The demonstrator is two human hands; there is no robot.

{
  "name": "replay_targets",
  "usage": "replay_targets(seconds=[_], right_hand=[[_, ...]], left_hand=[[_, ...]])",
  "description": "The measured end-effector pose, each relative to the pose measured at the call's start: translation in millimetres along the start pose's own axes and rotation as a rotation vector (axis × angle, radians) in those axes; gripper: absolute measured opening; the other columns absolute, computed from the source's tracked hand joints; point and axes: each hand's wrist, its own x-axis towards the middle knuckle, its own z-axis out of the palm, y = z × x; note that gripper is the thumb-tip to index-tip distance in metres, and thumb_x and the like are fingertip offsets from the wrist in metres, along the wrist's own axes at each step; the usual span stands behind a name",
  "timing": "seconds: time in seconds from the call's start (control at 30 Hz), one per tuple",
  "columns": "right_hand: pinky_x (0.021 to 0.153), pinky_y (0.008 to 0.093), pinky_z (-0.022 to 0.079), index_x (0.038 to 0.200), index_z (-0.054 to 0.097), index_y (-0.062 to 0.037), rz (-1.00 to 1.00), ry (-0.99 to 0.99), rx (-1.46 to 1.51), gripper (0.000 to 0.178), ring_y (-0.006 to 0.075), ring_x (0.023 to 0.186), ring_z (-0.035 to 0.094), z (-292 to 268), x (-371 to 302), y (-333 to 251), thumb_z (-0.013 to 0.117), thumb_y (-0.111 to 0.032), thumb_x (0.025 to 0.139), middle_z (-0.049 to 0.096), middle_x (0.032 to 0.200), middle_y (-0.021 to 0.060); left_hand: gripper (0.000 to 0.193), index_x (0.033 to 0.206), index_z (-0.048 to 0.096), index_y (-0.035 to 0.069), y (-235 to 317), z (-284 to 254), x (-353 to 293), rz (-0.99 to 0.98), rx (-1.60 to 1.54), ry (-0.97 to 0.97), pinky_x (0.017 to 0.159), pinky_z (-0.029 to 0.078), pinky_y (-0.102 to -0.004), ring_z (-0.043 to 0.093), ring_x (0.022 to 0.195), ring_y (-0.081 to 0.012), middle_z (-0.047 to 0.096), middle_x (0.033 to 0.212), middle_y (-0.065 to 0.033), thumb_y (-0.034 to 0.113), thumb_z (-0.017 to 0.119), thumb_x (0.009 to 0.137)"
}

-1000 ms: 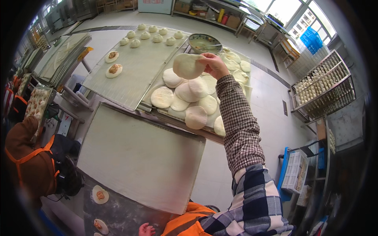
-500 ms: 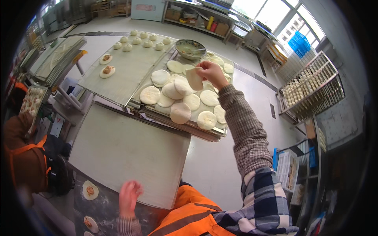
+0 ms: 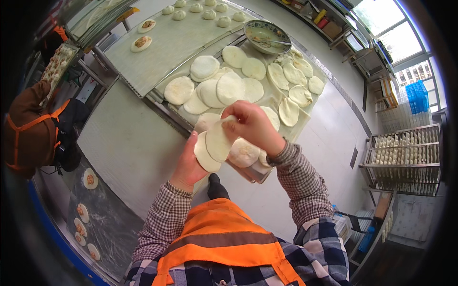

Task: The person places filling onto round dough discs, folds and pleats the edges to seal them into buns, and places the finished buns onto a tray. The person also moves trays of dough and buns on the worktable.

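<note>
In front of me, my right hand point(image 3: 255, 125) pinches the top of a round dough wrapper point(image 3: 221, 144). Another dough wrapper point(image 3: 202, 153) overlaps behind it and rests on my left hand point(image 3: 187, 163), whose thumb points up along its edge. The left fingers are mostly hidden beneath the dough. Just beyond my hands, several flat dough rounds point(image 3: 230, 88) lie spread and overlapping on a tray point(image 3: 179, 113). A floury dough round point(image 3: 244, 153) sits near that tray's front edge, below my right hand.
A patterned bowl point(image 3: 255, 29) with a spoon stands at the tray's far end. The left tray point(image 3: 129, 66) carries closed buns point(image 3: 208, 15) and open filled rounds point(image 3: 141, 44). More filled rounds point(image 3: 90, 178) lie on a floured dark table point(image 3: 107, 214). A co-worker point(image 3: 31, 126) is at left.
My right hand has brought its dough wrapper back toward me. My left hand has come up from the lower left and now supports dough. My view has turned to the right.
</note>
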Motion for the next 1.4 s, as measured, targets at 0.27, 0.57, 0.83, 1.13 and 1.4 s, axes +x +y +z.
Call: replay_targets(seconds=[0.27,0.57,0.83,1.13,1.4], right_hand=[[0.068,0.0331,0.053,0.105,0.061,-0.0073,-0.773,-0.222,-0.395,0.034,0.0252,0.086,0.063,-21,-38,-20,0.068,-0.009,0.072,0.061,0.105,0.0084],[0.054,0.0209,0.045,0.104,0.063,-0.002,0.145,0.316,0.403,0.017,0.0037,0.064,0.054,-121,-7,82,0.065,-0.003,0.087,0.06,0.079,-0.0025],[0.083,0.0383,0.052,0.116,0.063,-0.0037,-0.11,0.139,-0.22,0.039,0.0308,0.094,0.064,-98,72,133,0.064,-0.006,0.077,0.066,0.105,0.0169],[0.076,0.0436,0.05,0.101,0.068,-0.0068,-0.177,-0.416,-0.832,0.028,0.0337,0.086,0.061,-72,146,112,0.062,-0.017,0.076,0.064,0.093,0.013],[0.07,0.0285,0.051,0.104,0.064,0.0,0.289,-0.099,0.074,0.023,0.0131,0.084,0.061,-157,25,98,0.067,-0.01,0.083,0.065,0.093,0.005]], left_hand=[[0.05,0.128,0.05,-0.001,-13,23,33,0.124,0.184,0.386,0.097,0.048,-0.0426,0.057,0.116,-0.029,0.058,0.127,-0.0147,0.04,0.038,0.102],[0.048,0.13,0.05,0.005,53,18,63,0.386,0.065,0.361,0.097,0.048,-0.0517,0.056,0.117,-0.0306,0.057,0.127,-0.0125,0.033,0.058,0.092],[0.045,0.134,0.045,0.001,48,-26,25,0.3,0.113,0.684,0.1,0.047,-0.0513,0.056,0.118,-0.0328,0.057,0.127,-0.0155,0.015,0.056,0.092],[0.036,0.128,0.052,-0.001,4,-3,56,-0.04,0.46,0.202,0.093,0.05,-0.0337,0.06,0.109,-0.0187,0.061,0.12,-0.0077,0.013,0.056,0.095],[0.034,0.125,0.054,-0.002,-34,14,97,-0.26,0.556,0.097,0.091,0.05,-0.0313,0.06,0.105,-0.0171,0.062,0.118,-0.0084,0.008,0.054,0.092]])
